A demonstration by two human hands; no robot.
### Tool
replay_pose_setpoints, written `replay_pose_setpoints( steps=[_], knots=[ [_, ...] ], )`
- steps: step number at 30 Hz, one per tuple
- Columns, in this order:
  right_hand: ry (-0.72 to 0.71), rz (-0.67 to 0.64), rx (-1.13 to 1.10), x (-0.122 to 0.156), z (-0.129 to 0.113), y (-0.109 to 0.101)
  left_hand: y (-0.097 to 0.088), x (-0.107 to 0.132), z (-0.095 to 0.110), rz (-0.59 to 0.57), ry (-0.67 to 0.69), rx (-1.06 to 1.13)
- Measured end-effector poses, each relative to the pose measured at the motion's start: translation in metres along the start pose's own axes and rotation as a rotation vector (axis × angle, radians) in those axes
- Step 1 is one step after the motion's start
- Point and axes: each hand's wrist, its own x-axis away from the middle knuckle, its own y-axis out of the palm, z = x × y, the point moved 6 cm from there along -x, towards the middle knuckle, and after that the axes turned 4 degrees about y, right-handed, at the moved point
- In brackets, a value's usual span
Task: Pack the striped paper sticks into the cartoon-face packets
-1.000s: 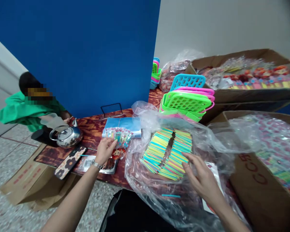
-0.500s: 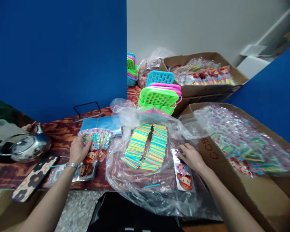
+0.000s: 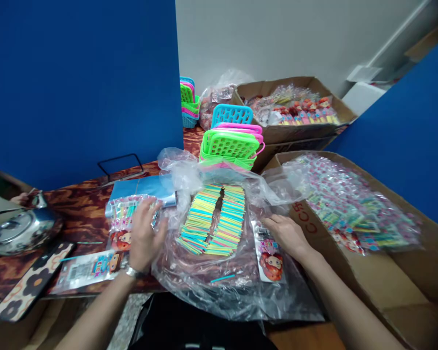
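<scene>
My left hand (image 3: pixel 145 237) lies over a pile of clear packets with coloured sticks and a cartoon face (image 3: pixel 123 223), fingers spread on top of them. My right hand (image 3: pixel 285 235) rests on a single packet with a cartoon girl (image 3: pixel 269 253), fingers curled at its top edge. Between my hands, a stack of bright coloured sticks (image 3: pixel 213 219) lies on an open clear plastic bag (image 3: pixel 219 287).
A phone in a flowered case (image 3: pixel 29 284) and a steel kettle (image 3: pixel 20 231) sit at the left. A loose packet (image 3: pixel 85 268) lies near the edge. Stacked plastic baskets (image 3: pixel 230 146) stand behind. Two cardboard boxes (image 3: pixel 397 277) of packets fill the right. Another person's hand (image 3: pixel 21 198) shows far left.
The view has swung right. My left hand moved from holding the packets fanned out to lying over them on the table. My right hand left the sticks and settled on the single packet.
</scene>
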Motion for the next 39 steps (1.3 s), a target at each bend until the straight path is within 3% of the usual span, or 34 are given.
replay_pose_setpoints(
  steps=[2,5,7,9,12,15,19,23,27,29,34,39],
  knots=[
    [-0.02,-0.012,-0.017,0.004,-0.004,-0.014,0.042,0.012,0.045,-0.217,0.02,0.302],
    [-0.042,0.019,-0.177,0.009,-0.016,-0.044,0.099,0.036,0.1,-0.462,-0.052,0.633],
    [-0.083,0.052,-0.345,0.013,-0.027,-0.066,0.123,0.049,0.122,-0.529,-0.104,0.747],
    [-0.133,0.095,-0.496,0.018,-0.04,-0.084,0.135,0.059,0.135,-0.582,-0.145,0.815],
    [-0.152,0.15,-0.622,0.023,-0.054,-0.098,0.138,0.07,0.14,-0.684,-0.203,0.864],
    [-0.099,0.178,-0.704,0.025,-0.062,-0.097,0.133,0.077,0.133,-0.733,-0.296,0.918],
    [-0.103,0.164,-0.746,0.025,-0.078,-0.091,0.127,0.081,0.122,-0.705,-0.381,1.037],
    [-0.146,0.143,-0.799,0.022,-0.091,-0.085,0.124,0.086,0.102,-0.669,-0.443,0.987],
    [-0.111,0.033,-1.035,0.009,-0.093,-0.056,0.115,0.096,0.079,-0.582,-0.499,0.906],
    [-0.039,0.047,-0.943,-0.001,-0.092,-0.035,0.11,0.103,0.073,-0.573,-0.505,0.896],
    [0.023,-0.058,-0.169,-0.021,-0.11,0.014,0.106,0.115,0.069,-0.615,-0.548,0.906],
    [-0.023,-0.115,-0.074,-0.023,-0.124,0.021,0.107,0.117,0.067,-0.617,-0.577,0.94]
  ],
)
